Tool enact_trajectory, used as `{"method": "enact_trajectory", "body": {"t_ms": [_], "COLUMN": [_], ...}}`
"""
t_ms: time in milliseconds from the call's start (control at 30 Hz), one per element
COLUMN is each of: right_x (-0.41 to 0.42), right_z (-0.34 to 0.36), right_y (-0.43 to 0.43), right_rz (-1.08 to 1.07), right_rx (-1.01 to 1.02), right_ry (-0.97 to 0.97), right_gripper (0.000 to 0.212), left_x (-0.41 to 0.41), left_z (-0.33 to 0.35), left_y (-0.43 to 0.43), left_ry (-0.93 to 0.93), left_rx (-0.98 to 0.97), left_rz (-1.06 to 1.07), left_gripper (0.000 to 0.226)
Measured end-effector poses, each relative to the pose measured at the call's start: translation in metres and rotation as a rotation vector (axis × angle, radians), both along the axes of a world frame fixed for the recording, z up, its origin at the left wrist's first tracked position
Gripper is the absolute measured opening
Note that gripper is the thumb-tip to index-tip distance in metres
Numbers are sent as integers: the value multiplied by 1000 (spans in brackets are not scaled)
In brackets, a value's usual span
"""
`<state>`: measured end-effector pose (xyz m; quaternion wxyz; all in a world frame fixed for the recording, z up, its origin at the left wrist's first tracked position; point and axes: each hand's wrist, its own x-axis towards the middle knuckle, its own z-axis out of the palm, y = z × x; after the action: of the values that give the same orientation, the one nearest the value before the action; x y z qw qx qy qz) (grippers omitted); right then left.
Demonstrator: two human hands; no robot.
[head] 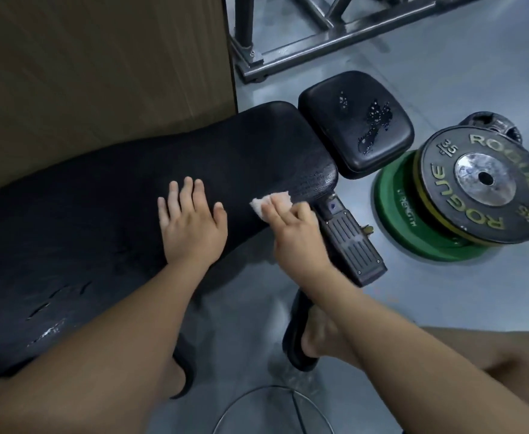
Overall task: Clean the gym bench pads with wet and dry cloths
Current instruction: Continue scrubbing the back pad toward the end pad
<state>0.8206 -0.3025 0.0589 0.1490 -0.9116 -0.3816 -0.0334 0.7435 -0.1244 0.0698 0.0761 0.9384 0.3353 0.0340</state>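
A long black back pad of the gym bench runs from the lower left toward the centre. Its worn surface shows cracks near the left end. My left hand rests flat on it with the fingers spread. My right hand presses a small pale cloth against the pad's near right edge; most of the cloth is hidden under the fingers. Beyond the pad's end lies the smaller black seat pad, with wet droplets and foam across its top.
Stacked weight plates, black on yellow on green, lie on the grey floor at the right. The bench's metal adjustment bracket sticks out below my right hand. A brown wall panel stands behind the bench, a steel rack base at the top.
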Motion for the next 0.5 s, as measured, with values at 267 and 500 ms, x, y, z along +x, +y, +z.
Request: {"method": "enact_trajectory", "body": {"t_ms": [267, 500], "right_x": [41, 72], "right_z": [8, 16], "right_y": [-3, 2], "right_rz": [-302, -86], "right_rx": [-6, -136], "right_ry": [62, -30], "right_gripper": [64, 66], "left_x": [1, 3], "left_z": [-2, -4], "left_y": [1, 7], "left_ry": [-10, 14], "left_rx": [42, 33], "left_rz": [4, -32], "left_gripper": [63, 69]}}
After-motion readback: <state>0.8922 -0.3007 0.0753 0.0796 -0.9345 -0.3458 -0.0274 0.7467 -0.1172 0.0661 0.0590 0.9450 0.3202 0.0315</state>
